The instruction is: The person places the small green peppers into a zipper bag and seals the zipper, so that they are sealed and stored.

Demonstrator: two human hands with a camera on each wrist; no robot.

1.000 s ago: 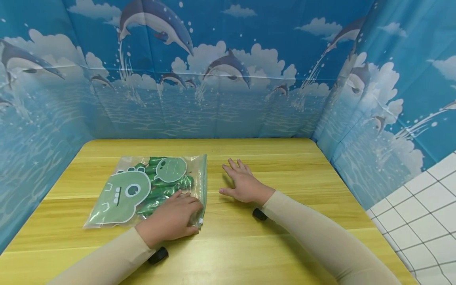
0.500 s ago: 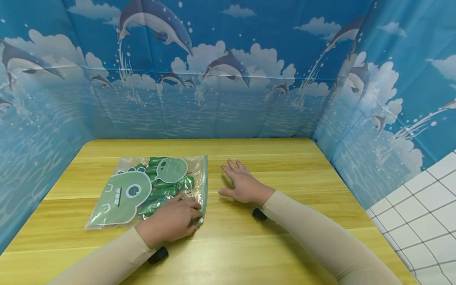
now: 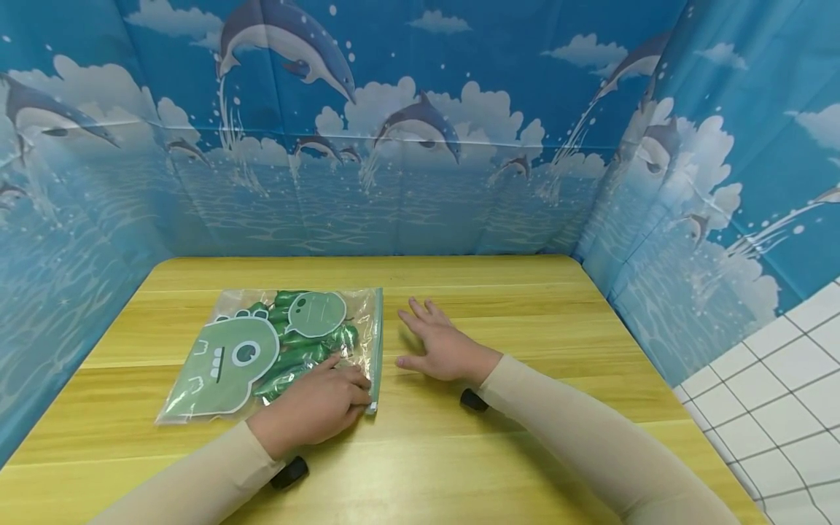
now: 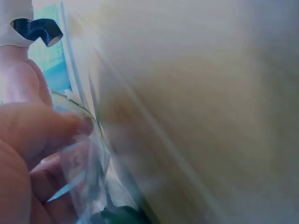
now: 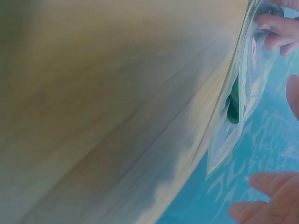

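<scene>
A clear zip bag (image 3: 226, 364) with a green cartoon monster print lies flat on the left half of the table. Inside it are several glossy green, pepper-like things (image 3: 295, 357). My left hand (image 3: 321, 401) pinches the bag's near right corner beside the green zip strip (image 3: 377, 343); clear plastic (image 4: 86, 172) shows between thumb and fingers in the left wrist view. The white slider (image 3: 372, 408) sits at the strip's near end. To the right of the bag, my right hand (image 3: 446, 346) has its fingers spread over the table, apart from the bag and holding nothing.
The yellow wood-grain table (image 3: 525, 306) ends at a blue dolphin-print curtain (image 3: 420, 204) behind and on both sides. White tiles (image 3: 781, 408) show at the right. A black wrist device (image 3: 289, 472) sits under each forearm.
My right hand has drifted a little left, closer to the bag. The left thumb has drawn in under the hand at the bag's corner. The bag has shifted very slightly right.
</scene>
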